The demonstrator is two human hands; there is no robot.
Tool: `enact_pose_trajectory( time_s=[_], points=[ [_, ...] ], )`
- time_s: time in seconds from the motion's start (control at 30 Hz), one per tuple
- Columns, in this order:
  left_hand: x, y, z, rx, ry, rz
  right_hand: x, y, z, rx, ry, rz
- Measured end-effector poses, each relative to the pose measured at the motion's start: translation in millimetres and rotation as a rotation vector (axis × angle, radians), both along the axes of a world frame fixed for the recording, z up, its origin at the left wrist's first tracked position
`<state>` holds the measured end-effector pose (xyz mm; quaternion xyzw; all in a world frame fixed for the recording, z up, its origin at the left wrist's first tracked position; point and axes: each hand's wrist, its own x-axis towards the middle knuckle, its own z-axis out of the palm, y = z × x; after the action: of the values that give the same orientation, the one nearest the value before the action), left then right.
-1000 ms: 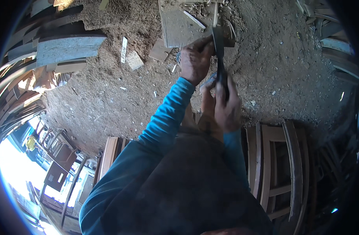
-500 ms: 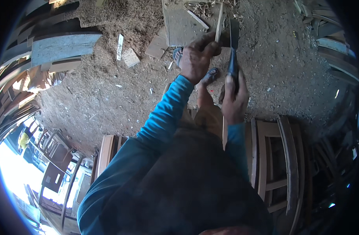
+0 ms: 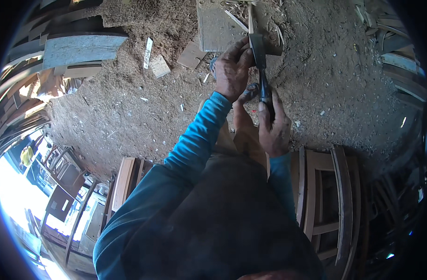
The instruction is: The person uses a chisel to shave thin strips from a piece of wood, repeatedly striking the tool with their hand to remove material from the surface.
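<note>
My left hand [image 3: 232, 72] is closed around a thin, pale wooden strip [image 3: 250, 17], which points away from me over a board on the ground. In my right hand [image 3: 275, 126], fingers wrap the dark handle of a broad-bladed chisel [image 3: 258, 51]. Its flat, square-ended blade lies along the near part of the strip, close beside my left fingers, and hides some of it. The strip's lower end is hidden by my left hand and the blade. Beneath both hands is a flat brown board [image 3: 218, 35], with curled wood shavings [image 3: 236, 6] at its far edge.
Offcuts [image 3: 160, 66] and sawdust lie scattered on the dirt floor [image 3: 129, 107]. Stacked planks [image 3: 83, 51] stand at the left, with more timber [image 3: 400, 63] at the right. Wooden frames [image 3: 323, 186] are close behind my right arm. My sandalled foot [image 3: 247, 93] is just below the hands.
The chisel has swung left and nearer, from beside the strip onto it. The strip has shifted slightly left and tilts the other way. Both hands keep their holds.
</note>
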<state>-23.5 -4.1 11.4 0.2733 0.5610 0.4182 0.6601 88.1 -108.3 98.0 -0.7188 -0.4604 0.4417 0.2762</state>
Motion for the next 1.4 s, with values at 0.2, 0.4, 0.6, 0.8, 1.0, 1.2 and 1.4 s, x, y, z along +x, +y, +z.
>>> enact_pose_trajectory(
  time_s=[0.2, 0.4, 0.6, 0.8, 1.0, 1.2, 1.4],
  points=[
    [-6.0, 3.1, 4.6, 0.062, 0.163, -0.095, 9.6, -15.9, 1.1, -0.105, 0.109, 0.0],
    [-9.9, 11.0, 23.9, 0.128, 0.175, -0.16, 11.6, -33.1, -10.9, -0.012, 0.06, 0.006],
    [1.0, 2.8, 0.7, 0.085, 0.001, -0.033, 10.0, -28.9, -15.3, -0.042, 0.059, -0.034],
    [9.5, -2.0, 2.4, 0.073, 0.067, 0.034, 21.2, -18.5, -6.7, -0.055, 0.114, -0.015],
    [1.3, 3.1, 8.5, 0.142, 0.089, -0.082, 25.7, -21.1, -13.3, -0.011, 0.081, -0.006],
    [-4.2, 10.6, 6.1, 0.324, 0.452, -0.337, 29.4, -23.9, -14.6, -0.008, 0.107, -0.043],
    [-2.0, 5.2, -5.1, 0.377, 0.589, -0.285, 20.5, -33.1, -11.7, 0.018, 0.06, -0.033]
  ],
)
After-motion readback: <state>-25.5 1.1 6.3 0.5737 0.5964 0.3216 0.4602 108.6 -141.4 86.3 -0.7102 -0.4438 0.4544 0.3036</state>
